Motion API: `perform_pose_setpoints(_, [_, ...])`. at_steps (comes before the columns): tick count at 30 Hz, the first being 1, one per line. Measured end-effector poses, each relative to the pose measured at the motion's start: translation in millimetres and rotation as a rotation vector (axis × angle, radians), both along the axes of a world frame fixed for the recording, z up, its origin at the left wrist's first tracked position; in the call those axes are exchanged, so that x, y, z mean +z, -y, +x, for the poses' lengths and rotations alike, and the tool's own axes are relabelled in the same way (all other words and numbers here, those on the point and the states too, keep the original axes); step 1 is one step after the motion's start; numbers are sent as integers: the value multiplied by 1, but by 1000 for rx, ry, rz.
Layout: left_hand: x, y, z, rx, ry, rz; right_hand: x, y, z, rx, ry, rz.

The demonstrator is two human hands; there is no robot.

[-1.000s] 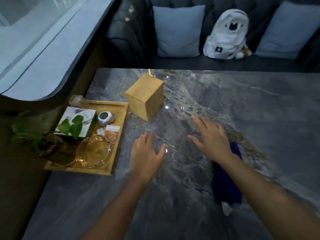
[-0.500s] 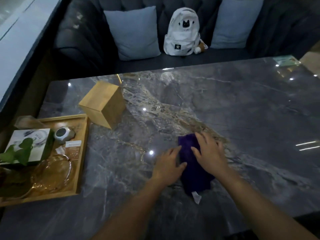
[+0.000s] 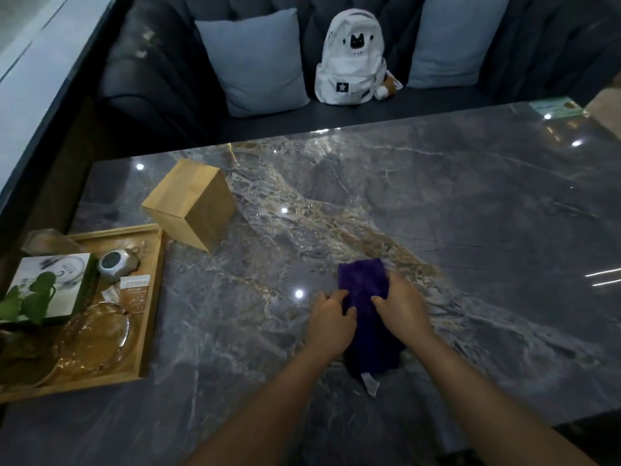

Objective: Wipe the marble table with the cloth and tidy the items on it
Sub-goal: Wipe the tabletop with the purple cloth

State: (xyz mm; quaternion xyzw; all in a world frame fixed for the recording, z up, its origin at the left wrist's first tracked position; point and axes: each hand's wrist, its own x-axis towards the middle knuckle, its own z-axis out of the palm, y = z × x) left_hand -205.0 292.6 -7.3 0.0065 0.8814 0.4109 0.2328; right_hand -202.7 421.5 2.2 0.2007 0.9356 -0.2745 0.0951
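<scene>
Your left hand (image 3: 331,319) and right hand (image 3: 401,302) have just closed in, both now pinching the purple cloth (image 3: 364,284) on the marble table (image 3: 470,213); wiping can begin

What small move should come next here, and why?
Probably gather the purple cloth into a pad and start wiping outward. Both hands, left hand and right hand, grip it bunched on the marble table, whose open surface looks unwiped.
</scene>
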Motion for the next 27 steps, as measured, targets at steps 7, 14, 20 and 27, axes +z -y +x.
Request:
perform_pose_setpoints(7, [0,-12,2,55,-98,42,1,-9,-13,-103,70,-392])
perform_pose_setpoints(14, [19,-15,-26,445,301,478,18,9,-3,262,-48,-490])
perform_pose_setpoints(20, [23,-2,-41,503,255,428,25,1,-11,464,9,-430])
perform_pose_setpoints(27, [54,14,-42,13,146,408,14,-31,-42,477,-20,-265])
